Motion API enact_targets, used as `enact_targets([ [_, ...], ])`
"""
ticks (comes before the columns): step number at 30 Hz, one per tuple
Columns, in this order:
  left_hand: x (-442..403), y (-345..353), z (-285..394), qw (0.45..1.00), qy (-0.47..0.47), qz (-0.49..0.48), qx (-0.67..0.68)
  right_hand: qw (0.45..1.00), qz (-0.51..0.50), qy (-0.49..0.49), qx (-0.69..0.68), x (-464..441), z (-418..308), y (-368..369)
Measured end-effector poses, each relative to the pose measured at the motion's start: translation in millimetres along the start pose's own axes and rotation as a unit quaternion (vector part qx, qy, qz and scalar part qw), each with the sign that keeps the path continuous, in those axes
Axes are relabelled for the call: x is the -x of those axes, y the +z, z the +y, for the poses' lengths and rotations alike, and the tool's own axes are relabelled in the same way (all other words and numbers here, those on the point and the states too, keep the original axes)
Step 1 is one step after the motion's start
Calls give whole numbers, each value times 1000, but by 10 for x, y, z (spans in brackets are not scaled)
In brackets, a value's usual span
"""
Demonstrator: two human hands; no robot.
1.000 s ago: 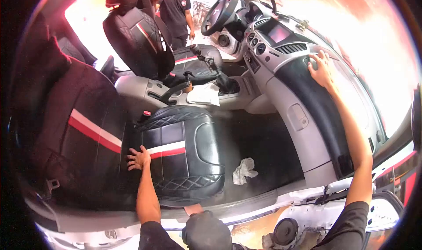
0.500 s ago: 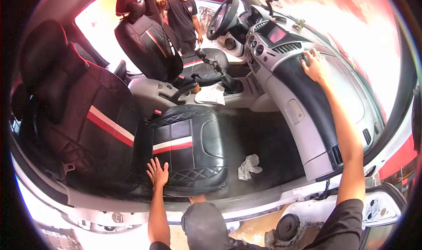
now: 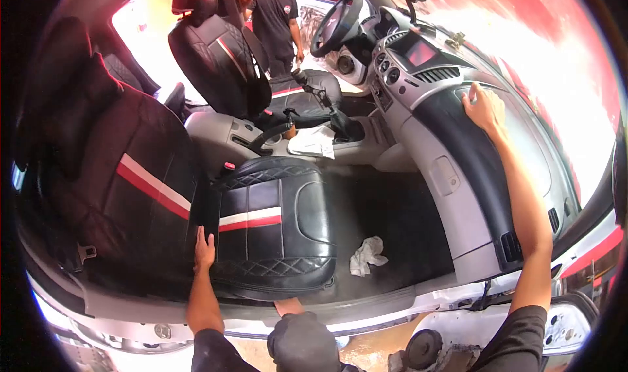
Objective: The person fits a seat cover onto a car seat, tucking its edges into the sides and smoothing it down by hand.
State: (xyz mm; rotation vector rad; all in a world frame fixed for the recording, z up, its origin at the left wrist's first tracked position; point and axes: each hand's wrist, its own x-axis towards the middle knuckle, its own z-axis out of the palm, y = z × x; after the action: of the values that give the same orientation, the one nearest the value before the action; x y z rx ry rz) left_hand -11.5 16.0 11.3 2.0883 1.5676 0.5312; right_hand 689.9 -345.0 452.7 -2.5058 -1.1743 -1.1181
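Note:
My left hand (image 3: 204, 251) is at the outer side of the black front seat, where the backrest (image 3: 147, 143) meets the cushion (image 3: 255, 199). Its fingers are extended and it holds nothing visible. The seat cover is black with quilted edges and a white and red stripe. My right hand (image 3: 485, 109) rests on top of the grey and black dashboard (image 3: 451, 127). Its fingers are curled in, and whatever lies under them is hidden.
A person in a dark cap (image 3: 304, 342) is low between my arms, a forearm (image 3: 288, 306) at the seat base. Another person (image 3: 273, 25) stands beyond the driver's seat (image 3: 219, 61). A crumpled white cloth (image 3: 367, 255) lies on the floor; white paper (image 3: 313, 142) sits on the console.
My left hand has moved left, from the cushion's edge toward the backrest. My right hand has shifted slightly right along the dashboard, and its spread fingers have curled. The view has shifted a little.

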Motion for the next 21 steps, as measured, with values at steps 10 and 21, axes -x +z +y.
enact_targets([
  [10, 242, -78, 376, 996, -22, 85, -14, 999, -34, -1, 7, -41, -70, 26],
  [21, 242, -103, 460, 996, -33, 84, -28, 998, -30, 32, -49, -72, 186, 396],
])
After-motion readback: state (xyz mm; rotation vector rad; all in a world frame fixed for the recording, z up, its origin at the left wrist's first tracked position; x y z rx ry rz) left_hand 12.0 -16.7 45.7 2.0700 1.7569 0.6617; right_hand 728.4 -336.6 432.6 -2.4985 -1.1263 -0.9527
